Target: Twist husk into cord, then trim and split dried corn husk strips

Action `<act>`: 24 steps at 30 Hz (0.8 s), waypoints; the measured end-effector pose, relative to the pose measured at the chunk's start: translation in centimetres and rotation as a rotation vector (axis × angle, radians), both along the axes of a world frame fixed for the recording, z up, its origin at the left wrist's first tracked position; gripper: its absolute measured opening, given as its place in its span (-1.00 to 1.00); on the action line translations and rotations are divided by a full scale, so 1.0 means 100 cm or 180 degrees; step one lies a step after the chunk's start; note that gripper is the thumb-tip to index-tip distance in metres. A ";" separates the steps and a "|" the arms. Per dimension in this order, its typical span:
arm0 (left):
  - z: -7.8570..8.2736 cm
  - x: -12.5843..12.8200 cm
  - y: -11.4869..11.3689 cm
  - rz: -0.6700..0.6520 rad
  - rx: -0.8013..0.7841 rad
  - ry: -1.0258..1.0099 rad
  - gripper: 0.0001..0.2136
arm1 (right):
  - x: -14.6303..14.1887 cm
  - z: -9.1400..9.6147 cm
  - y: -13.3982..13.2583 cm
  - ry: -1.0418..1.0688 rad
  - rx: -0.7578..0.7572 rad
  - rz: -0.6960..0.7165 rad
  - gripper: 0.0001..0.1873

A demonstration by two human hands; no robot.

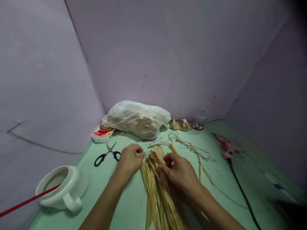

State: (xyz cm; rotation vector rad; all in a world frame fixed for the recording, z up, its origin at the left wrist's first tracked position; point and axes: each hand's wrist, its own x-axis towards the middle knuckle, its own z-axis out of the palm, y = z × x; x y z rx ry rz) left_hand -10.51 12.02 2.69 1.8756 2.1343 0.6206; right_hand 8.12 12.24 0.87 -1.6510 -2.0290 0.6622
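Observation:
A bundle of long, flat, dried straw-coloured leaf strips (153, 195) lies lengthwise in front of me, its gathered end away from me. Just left of that end is my left hand (130, 158), fingers curled and thumb close to the fingertips. Whatever those fingers pinch, if anything, is too small to make out. On the right side of the bundle, my right hand (181, 171) has thumb and index finger bent together against a strip. Black-handled scissors (109, 151) lie with blades parted beside my left hand, partly behind it.
Thin twisted fibres (192, 147) trail across the green table (129, 204). A pink glue gun (229, 147) with a black cord lies right. A white pot (72, 182) with a red stick stands left. At the back are a plastic bag (139, 118), a small box (103, 135) and a woven piece (179, 124).

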 end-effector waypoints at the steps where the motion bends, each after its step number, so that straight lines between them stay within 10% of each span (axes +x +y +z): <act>1: -0.005 0.012 0.000 -0.0088 0.0003 -0.0120 -0.85 | 0.000 -0.005 0.002 0.0061 -0.0040 0.0025 -0.79; 13: -0.028 0.046 0.003 -0.0374 0.0359 -0.0143 -0.87 | 0.007 -0.024 0.009 0.0842 -0.0327 0.0183 -0.79; 24: 0.051 -0.055 -0.008 0.0670 0.1474 -0.1597 -0.80 | 0.013 -0.025 0.018 0.0970 -0.0495 0.0093 -0.82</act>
